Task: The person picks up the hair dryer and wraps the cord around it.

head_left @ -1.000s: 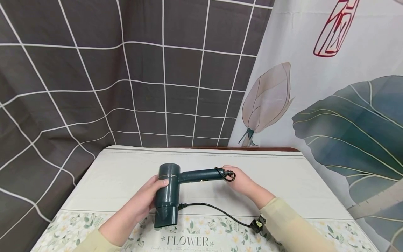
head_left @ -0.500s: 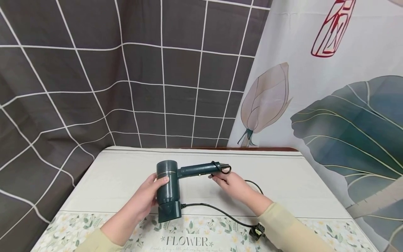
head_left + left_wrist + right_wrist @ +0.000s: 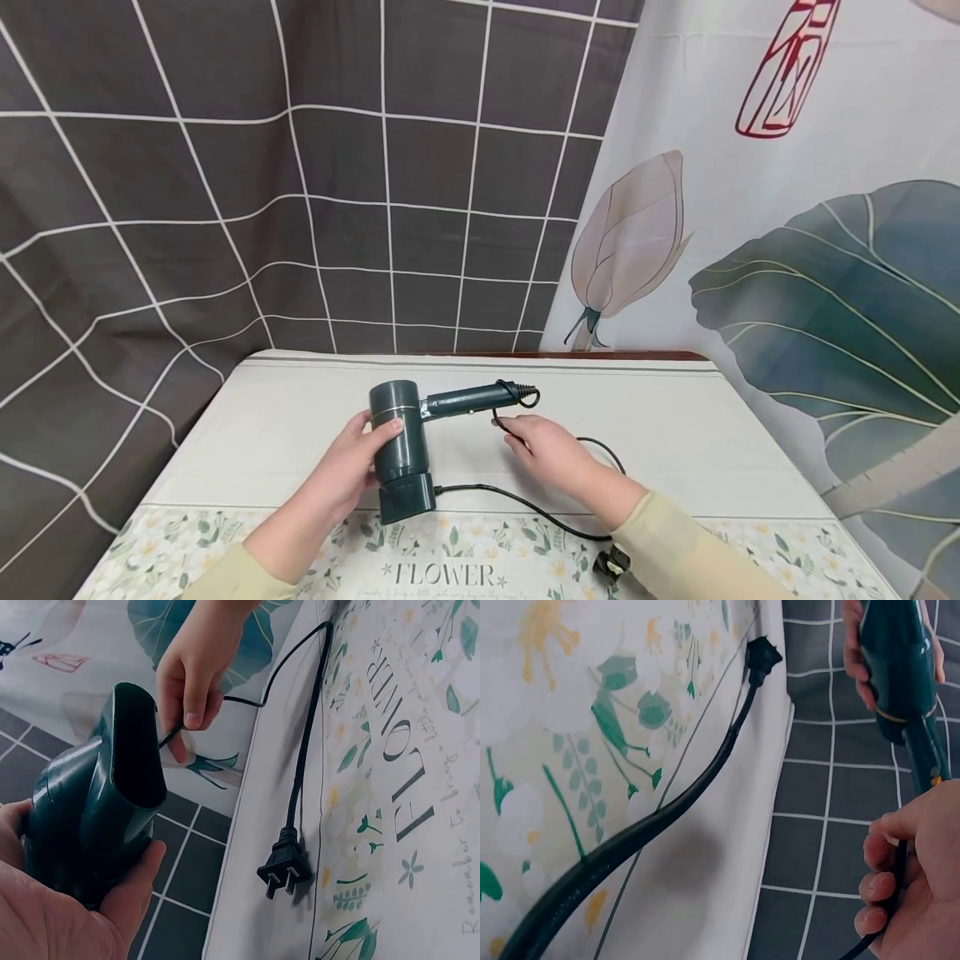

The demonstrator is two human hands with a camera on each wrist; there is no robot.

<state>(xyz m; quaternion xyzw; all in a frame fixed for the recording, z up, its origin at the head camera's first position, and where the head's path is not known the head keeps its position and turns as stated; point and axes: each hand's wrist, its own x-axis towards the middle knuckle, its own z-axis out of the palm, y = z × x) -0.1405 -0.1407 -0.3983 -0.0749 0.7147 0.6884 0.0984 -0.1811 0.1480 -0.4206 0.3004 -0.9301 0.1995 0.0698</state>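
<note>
A dark green hair dryer is held up over the table, its nozzle toward the person and its handle pointing right. My left hand grips the barrel, thumb on top. Black cord loops around the handle's end. Just below that end, my right hand holds the cord; in the right wrist view its fingers curl around it. From there the cord bends behind the right wrist and back left. The two-pronged plug lies on the tablecloth beneath the dryer.
A white tablecloth with a floral band and the word FLOWER covers the table. Behind it hangs a dark grid-patterned curtain, with a white leaf-printed one at right. A small black object sits by the right wrist.
My right hand has moved left and down, from beyond the handle's end to below it, drawing cord along. The handle's end has shifted left and risen slightly. The left hand keeps its grip.
</note>
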